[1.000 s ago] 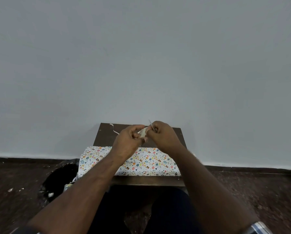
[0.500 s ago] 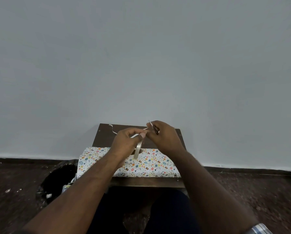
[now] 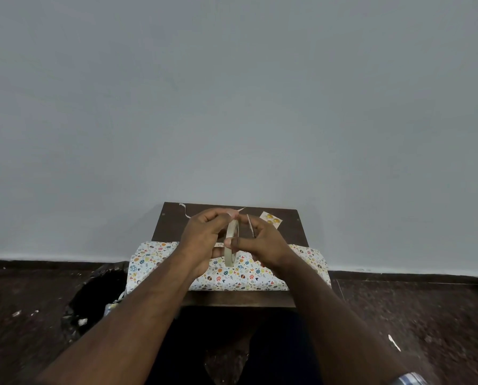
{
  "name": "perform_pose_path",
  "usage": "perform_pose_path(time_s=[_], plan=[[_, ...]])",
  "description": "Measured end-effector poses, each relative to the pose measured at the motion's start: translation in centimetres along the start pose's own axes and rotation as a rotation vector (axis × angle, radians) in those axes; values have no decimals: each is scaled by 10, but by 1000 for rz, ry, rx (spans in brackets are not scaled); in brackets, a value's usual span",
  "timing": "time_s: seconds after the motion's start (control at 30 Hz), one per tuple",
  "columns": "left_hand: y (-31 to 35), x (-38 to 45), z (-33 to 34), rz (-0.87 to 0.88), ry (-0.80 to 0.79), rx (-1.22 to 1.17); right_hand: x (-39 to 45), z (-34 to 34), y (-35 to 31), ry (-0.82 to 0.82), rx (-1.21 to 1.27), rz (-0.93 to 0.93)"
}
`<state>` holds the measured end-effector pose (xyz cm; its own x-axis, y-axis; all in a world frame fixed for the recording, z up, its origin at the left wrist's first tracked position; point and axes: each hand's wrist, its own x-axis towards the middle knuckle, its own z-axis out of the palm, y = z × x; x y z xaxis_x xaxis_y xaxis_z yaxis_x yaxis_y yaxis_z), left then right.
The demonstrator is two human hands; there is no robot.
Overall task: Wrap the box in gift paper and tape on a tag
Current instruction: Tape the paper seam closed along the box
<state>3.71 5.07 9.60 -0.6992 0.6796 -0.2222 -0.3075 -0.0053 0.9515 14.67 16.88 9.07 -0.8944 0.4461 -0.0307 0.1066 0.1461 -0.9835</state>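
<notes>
Both hands over wrapped box (image 3: 226,276) on dark table (image 3: 232,300): left hand (image 3: 204,237) and right hand (image 3: 262,243) grip tape roll (image 3: 231,243). Tag (image 3: 271,219) near table's far right.

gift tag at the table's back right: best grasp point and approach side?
The gift tag lies flat on the dark table, turned diamond-wise, one corner pointing right toward bare tabletop. Probably pinch that right corner, coming in low from the right; the right hand crowds its left side, and a flat card offers no top grip.
</notes>
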Motion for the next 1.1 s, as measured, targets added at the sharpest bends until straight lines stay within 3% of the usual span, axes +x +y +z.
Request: perform_pose_path(time_s=[0.37,0.53,0.6,0.8,1.1], plan=[[1,4,-5,-44,-66,-61,4,1,12,-11,-43,99],[-2,7,-11,-34,-92,-73,8,-16,23,253,-9,289],[-5,8,-12,-36,-97,-69,8,-22,28,274,-96,345],[-13,7,-9,-38,-59,-74,12,-18,49,54,-607,277],[-12,3,-8,-22,-29,-82,19,-3,53,-160,-1104,195]])
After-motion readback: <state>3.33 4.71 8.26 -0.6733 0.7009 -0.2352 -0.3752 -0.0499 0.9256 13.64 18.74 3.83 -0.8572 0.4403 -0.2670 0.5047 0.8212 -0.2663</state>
